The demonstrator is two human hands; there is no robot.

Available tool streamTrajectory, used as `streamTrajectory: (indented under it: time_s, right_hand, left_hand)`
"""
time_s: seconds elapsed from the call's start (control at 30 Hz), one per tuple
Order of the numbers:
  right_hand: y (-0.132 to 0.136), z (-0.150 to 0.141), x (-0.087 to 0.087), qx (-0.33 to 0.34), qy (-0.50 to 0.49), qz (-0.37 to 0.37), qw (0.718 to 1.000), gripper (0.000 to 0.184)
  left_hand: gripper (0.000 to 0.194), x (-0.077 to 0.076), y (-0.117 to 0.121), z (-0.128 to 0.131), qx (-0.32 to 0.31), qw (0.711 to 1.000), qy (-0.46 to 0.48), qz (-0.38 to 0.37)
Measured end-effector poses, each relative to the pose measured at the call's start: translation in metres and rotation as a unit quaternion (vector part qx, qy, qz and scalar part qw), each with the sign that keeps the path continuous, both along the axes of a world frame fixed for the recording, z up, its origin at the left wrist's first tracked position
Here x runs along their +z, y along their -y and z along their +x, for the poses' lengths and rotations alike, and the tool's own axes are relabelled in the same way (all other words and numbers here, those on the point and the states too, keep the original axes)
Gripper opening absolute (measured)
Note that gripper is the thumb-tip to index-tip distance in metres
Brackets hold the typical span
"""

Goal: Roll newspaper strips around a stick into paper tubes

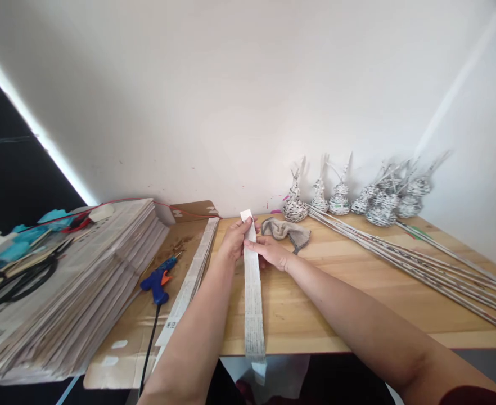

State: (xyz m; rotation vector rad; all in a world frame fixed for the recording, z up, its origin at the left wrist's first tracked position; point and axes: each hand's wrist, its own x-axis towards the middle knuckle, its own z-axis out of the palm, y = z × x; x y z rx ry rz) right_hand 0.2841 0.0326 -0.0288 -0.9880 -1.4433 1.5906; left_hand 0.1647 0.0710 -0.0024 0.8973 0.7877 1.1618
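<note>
A long newspaper strip hangs between my hands and runs down past the table's front edge. Near its top end my left hand pinches it, thumb on the front face. Just below, my right hand is closed on the same strip, its thumb across the paper and other fingers partly behind it. A grey-brown cloth lies crumpled just beyond my right hand. To the left of my left forearm, a pile of cut newspaper strips rests on cardboard.
A blue glue gun lies on the cardboard. Further left stands a tall newspaper stack with black-handled scissors on top. Rolled paper sticks and several woven paper figures occupy the wooden table's right and back.
</note>
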Motion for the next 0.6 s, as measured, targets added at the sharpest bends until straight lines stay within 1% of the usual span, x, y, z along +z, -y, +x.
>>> streamTrajectory:
  time_s: [0.07, 0.1, 0.13, 0.2, 0.3, 0.37, 0.47, 0.53, 0.6]
  right_hand:
    - [-0.007, 0.000, -0.005, -0.074, 0.003, 0.000, 0.997, 0.048]
    - [-0.010, 0.001, -0.007, -0.099, 0.004, -0.001, 0.995, 0.047]
    - [-0.012, 0.001, -0.009, -0.117, 0.007, 0.003, 0.993, 0.045]
    - [-0.015, 0.002, -0.013, -0.140, 0.015, 0.036, 0.989, 0.042]
    - [-0.015, 0.004, -0.014, -0.147, 0.046, 0.115, 0.981, 0.040]
    - [-0.015, 0.006, -0.013, -0.142, 0.061, 0.133, 0.979, 0.040]
    - [-0.015, 0.006, -0.013, -0.147, 0.062, 0.116, 0.980, 0.041]
    - [-0.015, 0.005, -0.013, -0.150, 0.064, 0.111, 0.980, 0.042]
    - [-0.014, 0.005, -0.012, -0.138, 0.092, 0.129, 0.978, 0.043]
  left_hand:
    - [0.032, -0.012, -0.002, -0.001, -0.032, 0.999, 0.020, -0.012]
    - [0.033, -0.017, -0.003, -0.002, -0.037, 0.999, 0.029, -0.016]
    - [0.032, -0.020, -0.005, -0.003, -0.030, 0.999, 0.035, -0.018]
    - [0.032, -0.025, -0.009, -0.005, 0.012, 0.999, 0.029, -0.024]
    - [0.041, -0.026, -0.014, -0.007, 0.090, 0.994, -0.023, -0.055]
    - [0.042, -0.025, -0.015, -0.008, 0.110, 0.991, -0.050, -0.061]
    - [0.033, -0.022, -0.012, -0.008, 0.092, 0.995, -0.030, -0.035]
    - [0.037, -0.021, -0.009, -0.007, 0.057, 0.998, -0.016, -0.031]
    - [0.040, -0.021, -0.006, -0.004, 0.016, 0.999, -0.012, -0.032]
